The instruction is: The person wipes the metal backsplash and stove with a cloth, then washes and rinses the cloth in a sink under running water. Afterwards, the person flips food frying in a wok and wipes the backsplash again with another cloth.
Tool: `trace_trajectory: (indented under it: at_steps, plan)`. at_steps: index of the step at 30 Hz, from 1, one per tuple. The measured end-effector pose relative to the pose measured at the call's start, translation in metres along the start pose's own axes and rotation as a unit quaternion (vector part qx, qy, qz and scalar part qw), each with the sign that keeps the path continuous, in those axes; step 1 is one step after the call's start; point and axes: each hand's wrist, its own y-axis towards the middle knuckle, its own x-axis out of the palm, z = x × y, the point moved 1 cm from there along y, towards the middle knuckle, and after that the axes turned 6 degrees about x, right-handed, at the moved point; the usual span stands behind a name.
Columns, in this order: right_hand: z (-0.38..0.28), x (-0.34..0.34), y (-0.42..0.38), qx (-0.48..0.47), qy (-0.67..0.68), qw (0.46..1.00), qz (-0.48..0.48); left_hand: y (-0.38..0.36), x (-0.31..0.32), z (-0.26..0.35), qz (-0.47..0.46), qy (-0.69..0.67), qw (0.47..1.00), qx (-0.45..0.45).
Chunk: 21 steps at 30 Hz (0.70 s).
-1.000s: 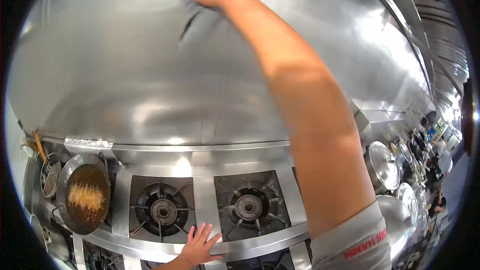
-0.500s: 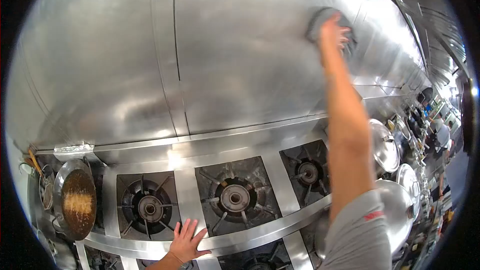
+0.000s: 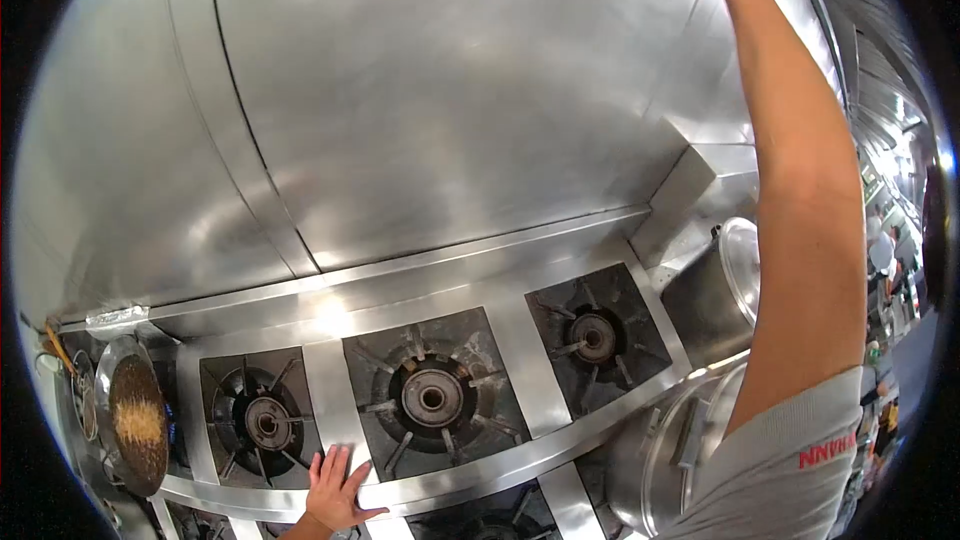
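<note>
My left hand (image 3: 336,490) rests on the steel front edge of the stove (image 3: 420,488), fingers spread, holding nothing. Just above it to the right is a burner (image 3: 432,398); another burner (image 3: 267,423) lies to its upper left. My right arm (image 3: 800,170), in a grey sleeve, stretches up along the steel wall panel (image 3: 450,100). The top edge of the picture cuts it off around the wrist, so the right hand's fingers and whatever they hold are hidden.
A wok (image 3: 140,425) with light brown contents stands at the far left. The right-hand burner (image 3: 593,337) is beside a tall lidded pot (image 3: 705,300). Another large pot (image 3: 655,470) sits in front, partly behind my right arm. People are visible in the background at the far right.
My right hand, seen earlier on a grey cloth against the wall, has gone up past the top edge. The view has shifted right, and my left hand stays spread on the stove edge.
</note>
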Motion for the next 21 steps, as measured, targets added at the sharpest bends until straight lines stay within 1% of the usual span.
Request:
trace_trajectory:
  at_steps: [1, 3, 5, 6, 7, 8, 9, 10, 11, 12, 13, 14, 15, 17, 20, 21]
  plan:
    - [0.058, 0.000, 0.000, 0.066, 0.016, 0.998, -0.003, 0.000, 0.002, 0.000, 0.002, 0.000, 1.000, -0.003]
    - [0.150, 0.012, -0.062, 0.241, 0.060, 0.969, -0.005, 0.000, 0.001, 0.000, 0.002, 0.002, 1.000, -0.003]
    - [0.187, 0.046, -0.165, 0.394, 0.107, 0.913, -0.001, -0.001, 0.005, 0.001, -0.002, 0.012, 1.000, -0.002]
    - [0.189, 0.065, -0.224, 0.447, 0.123, 0.886, -0.005, -0.002, 0.004, -0.002, -0.013, 0.020, 1.000, 0.003]
    - [0.177, 0.085, -0.279, 0.471, 0.126, 0.873, -0.019, -0.002, 0.003, -0.001, -0.019, 0.017, 1.000, 0.001]
    - [0.151, 0.105, -0.332, 0.434, 0.086, 0.895, -0.063, 0.000, 0.003, 0.000, -0.016, 0.018, 1.000, 0.001]
    - [0.145, 0.148, -0.385, 0.235, -0.290, 0.916, -0.146, -0.001, 0.002, 0.001, -0.017, 0.018, 1.000, 0.001]
    - [0.078, 0.139, -0.405, 0.287, -0.118, 0.949, -0.052, -0.001, 0.002, 0.003, -0.016, 0.017, 1.000, 0.000]
    - [0.010, 0.128, -0.407, 0.265, 0.031, 0.963, 0.031, 0.001, 0.001, 0.004, -0.021, 0.015, 1.000, 0.000]
    - [-0.042, 0.121, -0.401, 0.184, 0.087, 0.978, 0.050, 0.002, -0.001, 0.005, -0.022, 0.017, 1.000, -0.003]
    - [-0.090, 0.105, -0.382, 0.091, 0.127, 0.987, 0.043, 0.004, -0.004, 0.007, -0.025, 0.017, 1.000, -0.007]
    - [-0.134, 0.077, -0.351, 0.009, 0.147, 0.989, -0.016, 0.005, -0.005, 0.009, -0.025, 0.015, 1.000, -0.012]
    - [-0.161, 0.067, -0.324, -0.130, 0.184, 0.974, 0.002, 0.005, -0.003, 0.008, -0.020, 0.013, 1.000, -0.013]
    - [-0.189, 0.080, -0.283, -0.295, 0.228, 0.924, 0.082, 0.005, -0.001, 0.008, -0.013, 0.013, 1.000, -0.012]
    - [-0.147, 0.069, -0.244, -0.262, 0.249, 0.932, -0.024, 0.004, -0.003, 0.006, -0.026, 0.007, 1.000, -0.016]
    - [-0.121, 0.074, -0.247, -0.137, 0.163, 0.977, -0.016, 0.006, -0.004, 0.006, -0.026, 0.004, 0.999, -0.025]
